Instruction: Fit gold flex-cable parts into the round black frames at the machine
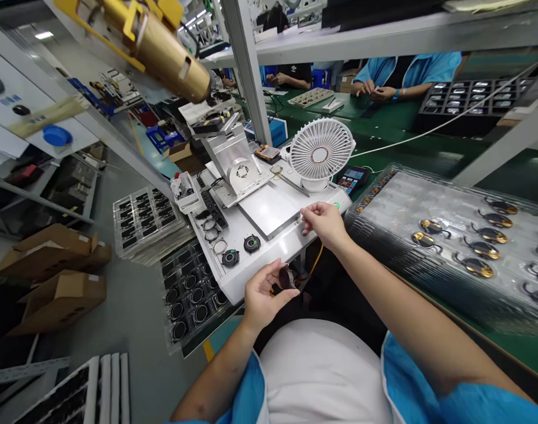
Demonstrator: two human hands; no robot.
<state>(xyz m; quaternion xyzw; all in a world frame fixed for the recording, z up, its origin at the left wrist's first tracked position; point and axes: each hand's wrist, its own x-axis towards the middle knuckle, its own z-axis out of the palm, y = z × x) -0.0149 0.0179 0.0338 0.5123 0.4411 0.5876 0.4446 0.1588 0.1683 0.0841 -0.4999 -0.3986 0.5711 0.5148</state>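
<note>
My left hand is curled around a dark round disc-shaped part, held in front of the white machine base between thumb and fingers. My right hand is at the front right of that base, its thumb and forefinger pinched together. Whatever it may hold is too small to make out. Two round black watch-like modules with green marks lie on the base, left of my hands. Beside them are several thin rings. A flat metal plate sits at the middle of the base.
A white fan stands behind my right hand. Stacked clear trays with round parts and flex cables lie at right. More trays sit lower left. A brass-coloured cylinder hangs overhead. A co-worker's hands show across the bench.
</note>
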